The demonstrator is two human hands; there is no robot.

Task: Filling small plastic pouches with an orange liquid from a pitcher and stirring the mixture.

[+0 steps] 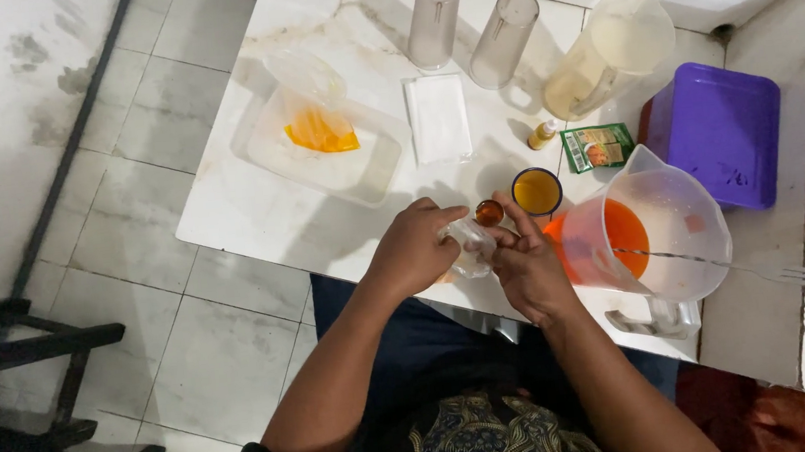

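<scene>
My left hand (412, 251) and my right hand (526, 265) meet over the near edge of a white marble counter (252, 217). Together they grip a small clear plastic bottle (471, 246) with an orange-brown top (489, 212); my left fingers wrap its body and my right fingers pinch near its neck. Just beyond the bottle stands a small dark cup (536, 191) holding yellow liquid. A clear pitcher (657, 229) of orange liquid stands to the right, close against my right hand, with a fork (776, 269) resting across its rim.
A clear plastic tub (329, 144) with an orange-yellow mass sits at the left, a folded white cloth (438, 118) beside it. Two clear tumblers (467, 28), a pale-liquid pitcher (609, 55), a small yellow bottle (541, 134), a green sachet (598, 147) and a purple box (720, 131) stand behind. A dark stool (24, 415) is on the floor.
</scene>
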